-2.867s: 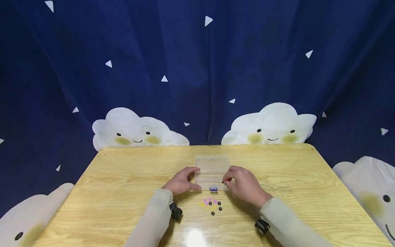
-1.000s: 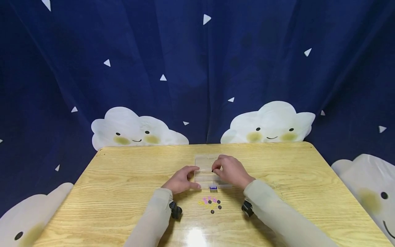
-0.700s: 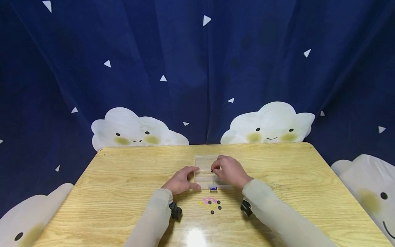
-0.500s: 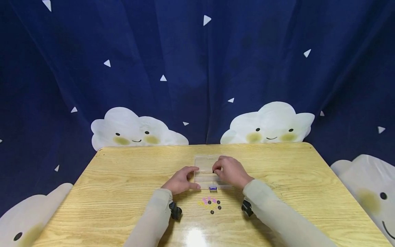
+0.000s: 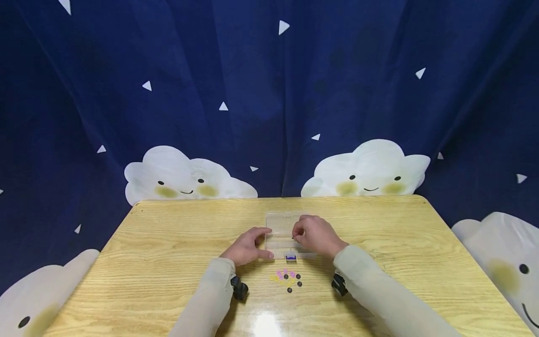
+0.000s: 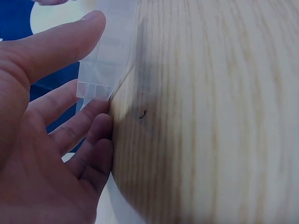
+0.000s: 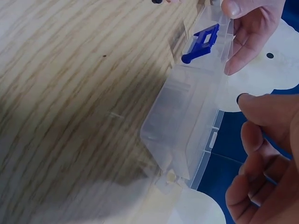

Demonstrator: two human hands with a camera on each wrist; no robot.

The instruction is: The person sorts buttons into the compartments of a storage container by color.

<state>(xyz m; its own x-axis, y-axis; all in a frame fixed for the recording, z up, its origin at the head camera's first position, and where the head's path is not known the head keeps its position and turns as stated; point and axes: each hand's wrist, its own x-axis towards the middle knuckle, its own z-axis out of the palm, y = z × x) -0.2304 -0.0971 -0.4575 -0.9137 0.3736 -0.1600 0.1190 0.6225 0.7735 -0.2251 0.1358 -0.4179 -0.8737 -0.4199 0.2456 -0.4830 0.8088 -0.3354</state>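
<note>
A clear plastic box (image 5: 278, 243) with a blue latch (image 7: 202, 44) stands on the table, its lid (image 5: 280, 221) tipped back at the far side. My left hand (image 5: 247, 246) holds the box's left end, thumb at the near corner and fingers at the far side. In the left wrist view, the hand (image 6: 44, 116) has the box's clear end (image 6: 100, 77) between thumb and fingers. Over the box's right half, my right hand (image 5: 317, 235) pinches a small black round piece (image 7: 241, 98), which shows at the thumb tip in the right wrist view.
Nearer than the box, several small pink pieces (image 5: 280, 274), yellow pieces (image 5: 275, 278) and black round pieces (image 5: 289, 290) lie loose on the wooden table (image 5: 177, 243). A dark blue curtain (image 5: 252, 93) hangs behind the table's far edge.
My right hand has moved left from the box's right front to over it, holding the black piece, then shifted slightly down and right. The left hand and box have stayed in place.
</note>
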